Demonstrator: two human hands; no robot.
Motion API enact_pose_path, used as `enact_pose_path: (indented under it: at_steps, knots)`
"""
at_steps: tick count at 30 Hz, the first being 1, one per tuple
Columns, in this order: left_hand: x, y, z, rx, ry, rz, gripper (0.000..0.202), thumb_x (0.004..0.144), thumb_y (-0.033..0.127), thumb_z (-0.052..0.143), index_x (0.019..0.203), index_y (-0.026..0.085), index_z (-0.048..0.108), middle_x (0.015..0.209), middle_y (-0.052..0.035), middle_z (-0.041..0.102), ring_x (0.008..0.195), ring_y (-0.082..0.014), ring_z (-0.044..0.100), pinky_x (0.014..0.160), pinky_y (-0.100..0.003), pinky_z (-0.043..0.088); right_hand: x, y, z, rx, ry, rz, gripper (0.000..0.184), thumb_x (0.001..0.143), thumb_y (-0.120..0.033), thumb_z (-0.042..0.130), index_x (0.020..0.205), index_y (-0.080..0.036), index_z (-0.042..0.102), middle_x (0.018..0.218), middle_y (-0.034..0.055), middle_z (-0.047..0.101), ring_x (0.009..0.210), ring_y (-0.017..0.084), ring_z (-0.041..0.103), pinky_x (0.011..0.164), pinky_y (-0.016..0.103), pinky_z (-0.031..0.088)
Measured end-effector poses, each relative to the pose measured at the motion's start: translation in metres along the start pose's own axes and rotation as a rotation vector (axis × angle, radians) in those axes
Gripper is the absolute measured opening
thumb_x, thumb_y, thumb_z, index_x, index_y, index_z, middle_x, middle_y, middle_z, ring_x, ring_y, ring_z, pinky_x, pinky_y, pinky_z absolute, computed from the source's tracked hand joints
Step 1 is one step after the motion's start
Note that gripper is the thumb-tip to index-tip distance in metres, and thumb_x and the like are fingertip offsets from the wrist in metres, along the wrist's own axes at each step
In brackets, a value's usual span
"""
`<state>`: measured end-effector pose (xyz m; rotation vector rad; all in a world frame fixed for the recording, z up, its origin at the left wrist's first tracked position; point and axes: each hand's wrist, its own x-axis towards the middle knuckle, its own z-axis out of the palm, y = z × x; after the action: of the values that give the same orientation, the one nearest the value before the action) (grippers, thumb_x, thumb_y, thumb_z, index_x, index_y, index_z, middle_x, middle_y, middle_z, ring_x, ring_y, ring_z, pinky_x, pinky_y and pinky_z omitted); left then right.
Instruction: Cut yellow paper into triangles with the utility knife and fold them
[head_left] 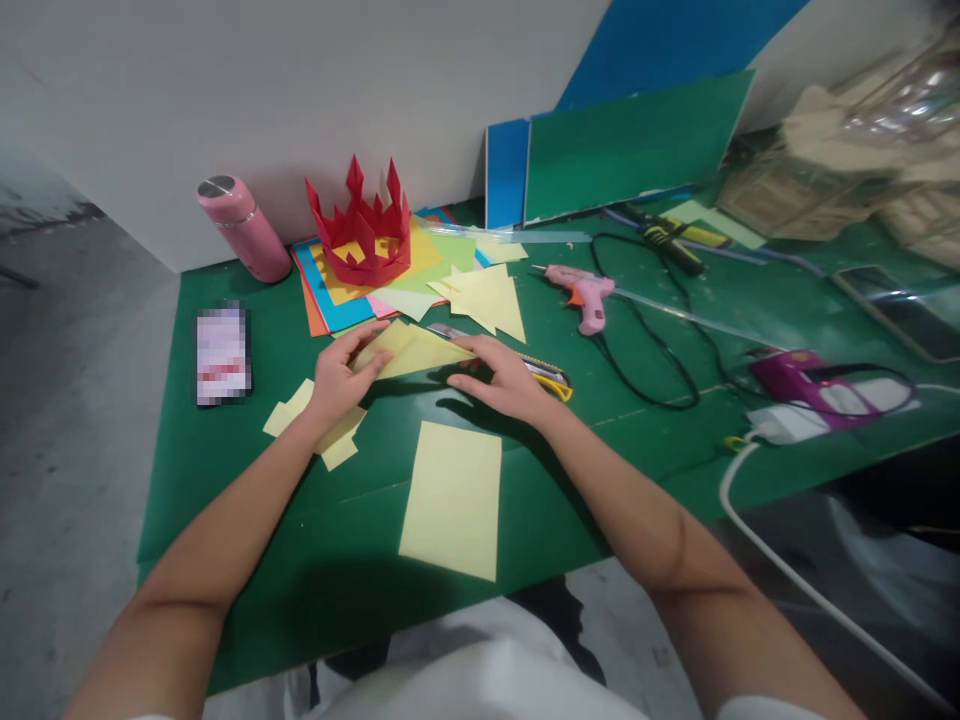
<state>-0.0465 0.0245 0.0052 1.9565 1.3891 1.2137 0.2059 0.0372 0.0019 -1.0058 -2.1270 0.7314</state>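
Between my two hands is a folded piece of pale yellow paper (412,350), raised a little above the green table. My left hand (346,375) pinches its left end between thumb and fingers. At the right end, my right hand (501,378) has its fingers on the paper's edge, thumb below. A flat yellow sheet (454,500) lies nearer to me. Small yellow paper pieces (341,440) lie partly under my left wrist. Beside my right hand rests a utility knife (551,378), partly hidden by that hand and the paper.
A red paper crown (365,245) stands on coloured sheets (326,295) at the back. Left are a pink bottle (244,230) and a phone (223,353). Right are a pink glue gun (581,292) with its black cord, a power strip (810,410), and more yellow pieces (487,297).
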Motion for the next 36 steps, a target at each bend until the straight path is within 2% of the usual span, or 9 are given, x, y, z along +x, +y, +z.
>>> enact_pose_path:
  at_steps: [4, 8, 10, 14, 18, 26, 28, 32, 36]
  knots:
    - [0.000, 0.001, 0.000, -0.002, -0.013, -0.018, 0.044, 0.082, 0.046, 0.066, 0.116, 0.018, 0.064, 0.100, -0.0066, 0.070, 0.084, -0.0173, 0.066, 0.078, -0.031, 0.056, 0.000, 0.001, 0.003, 0.098, 0.112, 0.103, 0.025, 0.090, -0.042, 0.053, 0.100, -0.021, 0.063, 0.092, 0.0055, 0.066, 0.080, 0.019, 0.061, 0.072, 0.033, 0.049]
    - [0.001, -0.003, -0.001, 0.084, 0.066, -0.021, 0.043, 0.082, 0.043, 0.067, 0.118, 0.020, 0.063, 0.100, -0.0050, 0.070, 0.086, -0.0168, 0.065, 0.081, -0.032, 0.055, -0.001, 0.009, -0.001, 0.036, 0.358, 0.203, 0.029, 0.092, -0.039, 0.048, 0.112, -0.022, 0.058, 0.082, 0.0030, 0.060, 0.065, 0.016, 0.054, 0.061, 0.030, 0.045]
    - [0.002, -0.006, -0.002, 0.161, 0.087, 0.014, 0.033, 0.086, 0.039, 0.061, 0.113, 0.021, 0.066, 0.103, -0.0050, 0.070, 0.090, -0.0175, 0.065, 0.083, -0.032, 0.054, -0.002, 0.013, -0.008, -0.047, 0.454, 0.215, 0.028, 0.094, -0.038, 0.042, 0.110, -0.022, 0.060, 0.087, 0.0052, 0.060, 0.070, 0.018, 0.055, 0.064, 0.032, 0.046]
    - [0.004, -0.005, -0.005, 0.267, 0.040, 0.067, 0.024, 0.089, 0.031, 0.055, 0.106, 0.021, 0.069, 0.102, -0.0049, 0.070, 0.093, -0.0185, 0.064, 0.085, -0.033, 0.053, -0.002, 0.021, -0.020, -0.257, 0.458, 0.209, 0.037, 0.096, -0.035, 0.034, 0.111, -0.022, 0.066, 0.100, 0.0105, 0.064, 0.088, 0.024, 0.060, 0.079, 0.039, 0.048]
    - [0.008, 0.011, -0.014, 0.378, -0.093, 0.015, 0.031, 0.090, 0.025, 0.047, 0.113, 0.019, 0.067, 0.106, -0.0066, 0.068, 0.093, -0.0181, 0.063, 0.083, -0.031, 0.051, -0.002, 0.029, -0.022, -0.476, 0.399, 0.207, 0.041, 0.094, -0.037, 0.039, 0.123, -0.021, 0.063, 0.113, 0.0123, 0.065, 0.104, 0.028, 0.057, 0.093, 0.047, 0.044]
    - [0.015, 0.041, -0.044, 0.713, -0.539, -0.163, 0.023, 0.084, 0.025, 0.050, 0.077, 0.018, 0.070, 0.083, -0.0058, 0.071, 0.078, -0.0219, 0.063, 0.062, -0.029, 0.044, -0.003, 0.009, -0.030, -0.680, 0.412, 0.225, 0.051, 0.092, -0.050, 0.043, 0.136, -0.027, 0.051, 0.145, 0.0139, 0.042, 0.130, 0.040, 0.034, 0.100, 0.063, 0.029]
    - [0.015, 0.044, -0.049, 0.772, -0.644, -0.233, 0.021, 0.082, 0.028, 0.053, 0.072, 0.019, 0.069, 0.078, -0.0056, 0.070, 0.070, -0.0210, 0.062, 0.056, -0.028, 0.040, -0.002, -0.001, -0.032, -0.560, 0.260, 0.092, 0.043, 0.094, -0.047, 0.044, 0.130, -0.027, 0.057, 0.131, 0.0129, 0.053, 0.122, 0.034, 0.044, 0.099, 0.056, 0.033]
    - [0.015, 0.048, -0.057, 0.921, -0.789, -0.355, 0.015, 0.075, 0.031, 0.063, 0.067, 0.019, 0.066, 0.075, -0.0058, 0.067, 0.068, -0.0217, 0.062, 0.054, -0.027, 0.036, -0.003, -0.018, -0.025, -0.203, -0.366, -0.231, 0.044, 0.087, -0.054, 0.056, 0.120, -0.027, 0.065, 0.116, 0.0089, 0.059, 0.107, 0.025, 0.052, 0.094, 0.042, 0.040]
    - [0.013, 0.052, -0.060, 1.019, -0.896, -0.429, 0.011, 0.074, 0.029, 0.066, 0.069, 0.019, 0.065, 0.078, -0.0065, 0.067, 0.073, -0.0247, 0.063, 0.054, -0.028, 0.034, -0.006, -0.025, -0.007, -0.193, -0.589, -0.246, 0.063, 0.075, -0.063, 0.066, 0.128, -0.030, 0.060, 0.124, 0.0101, 0.053, 0.111, 0.029, 0.045, 0.094, 0.044, 0.037]
